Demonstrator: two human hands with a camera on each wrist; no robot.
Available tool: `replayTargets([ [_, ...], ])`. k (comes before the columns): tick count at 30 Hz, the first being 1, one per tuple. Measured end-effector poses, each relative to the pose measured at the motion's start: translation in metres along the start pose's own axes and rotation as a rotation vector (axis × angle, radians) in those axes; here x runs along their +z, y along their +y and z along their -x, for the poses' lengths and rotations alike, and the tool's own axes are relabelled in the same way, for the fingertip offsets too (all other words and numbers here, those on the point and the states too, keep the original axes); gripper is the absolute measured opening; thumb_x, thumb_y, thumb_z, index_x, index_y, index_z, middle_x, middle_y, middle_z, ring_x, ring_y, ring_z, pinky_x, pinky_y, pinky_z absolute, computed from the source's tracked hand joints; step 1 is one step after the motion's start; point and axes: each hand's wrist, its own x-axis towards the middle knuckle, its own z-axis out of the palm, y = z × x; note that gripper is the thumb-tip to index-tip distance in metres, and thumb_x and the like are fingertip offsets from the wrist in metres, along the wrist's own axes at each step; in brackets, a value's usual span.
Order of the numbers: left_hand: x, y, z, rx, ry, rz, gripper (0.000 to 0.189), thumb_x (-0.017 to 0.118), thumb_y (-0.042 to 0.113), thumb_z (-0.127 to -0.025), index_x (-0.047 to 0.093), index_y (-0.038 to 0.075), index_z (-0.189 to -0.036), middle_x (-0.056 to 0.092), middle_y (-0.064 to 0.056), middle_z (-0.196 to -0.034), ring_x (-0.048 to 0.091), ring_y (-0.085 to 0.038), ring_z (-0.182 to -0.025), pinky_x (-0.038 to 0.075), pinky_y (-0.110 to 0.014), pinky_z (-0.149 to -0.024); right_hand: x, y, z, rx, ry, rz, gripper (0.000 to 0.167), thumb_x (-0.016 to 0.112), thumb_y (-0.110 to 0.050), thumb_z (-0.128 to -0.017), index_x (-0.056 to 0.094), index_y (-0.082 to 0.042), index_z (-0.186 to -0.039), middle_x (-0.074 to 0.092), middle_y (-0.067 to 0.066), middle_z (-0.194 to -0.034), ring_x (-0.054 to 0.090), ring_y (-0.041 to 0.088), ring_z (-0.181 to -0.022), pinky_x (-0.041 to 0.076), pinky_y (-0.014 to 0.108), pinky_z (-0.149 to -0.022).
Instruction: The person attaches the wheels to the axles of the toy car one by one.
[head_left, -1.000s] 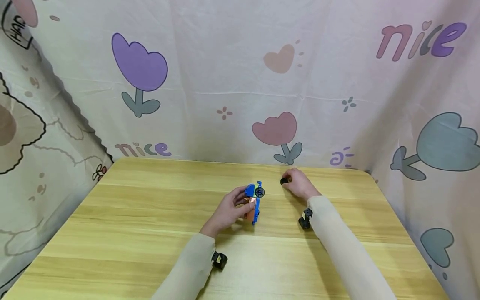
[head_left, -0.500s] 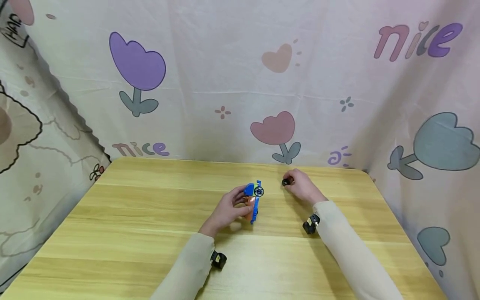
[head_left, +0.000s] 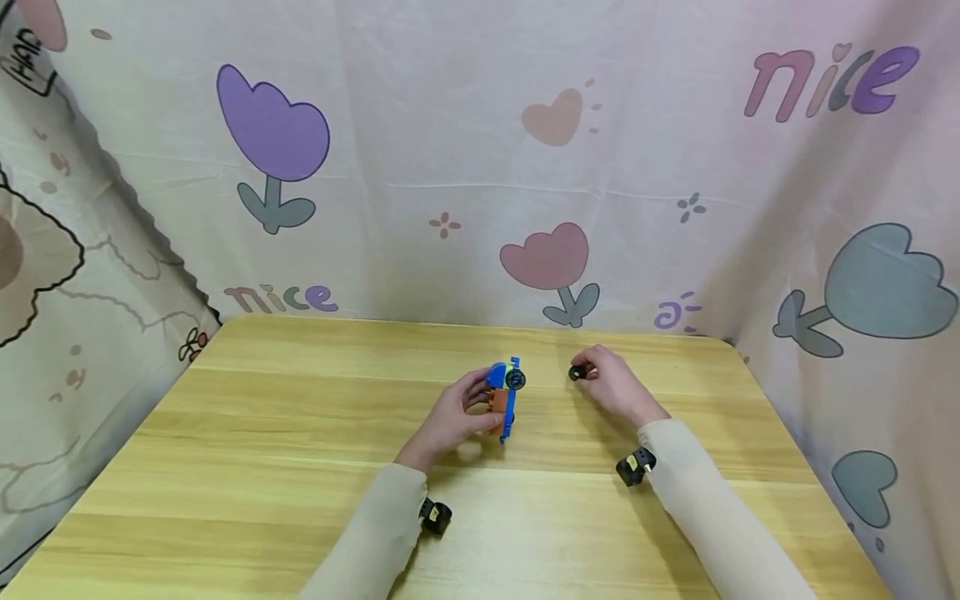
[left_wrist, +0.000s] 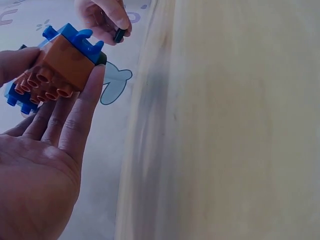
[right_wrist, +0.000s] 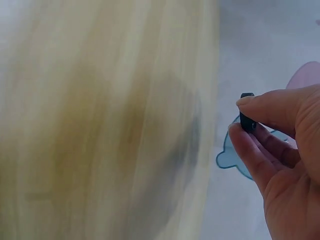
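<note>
My left hand holds a toy car of blue and orange building bricks between thumb and fingers, turned on its side above the table. A round black wheel sits on the car's far end. In the left wrist view, orange studs show on the underside of the orange brick, and blue hooks stick out at one end. To the right of the car, my right hand pinches a small loose black wheel between thumb and fingertips. The right wrist view shows that wheel edge-on.
Both hands are over a light wooden table. Behind it hangs a printed curtain with flowers and lettering, which also runs along both sides. A small black camera is strapped to the left wrist and another black camera to the right.
My right hand has drawn a little to the right and nearer to me, with the black wheel still pinched. My left hand and the toy car have barely moved.
</note>
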Motion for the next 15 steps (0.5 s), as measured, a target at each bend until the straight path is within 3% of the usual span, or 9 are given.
replayTargets([
  [6,0.0,0.021,0.009,0.027,-0.016,-0.005,0.07,0.069,-0.007,-0.085,0.034,-0.009,-0.145,0.052,-0.026,-0.135,0.052,-0.039,-0.119,0.038,-0.051,-0.104,-0.002,-0.009,0.007,-0.027,0.02,-0.023,0.028,0.067,0.009,-0.084,0.063,0.007,-0.112,0.059,0.015,-0.107,0.063,0.031,-0.096,0.053,0.042,-0.086],
  [15,-0.004,-0.004,0.001,0.007,0.012,-0.006,0.075,0.073,-0.004,-0.083,0.036,-0.003,-0.147,0.052,-0.02,-0.137,0.05,-0.034,-0.123,0.038,-0.048,-0.105,-0.001,-0.023,0.022,-0.06,0.037,-0.042,0.031,0.069,0.01,-0.083,0.062,0.006,-0.113,0.061,0.012,-0.107,0.064,0.029,-0.096,0.053,0.042,-0.087],
])
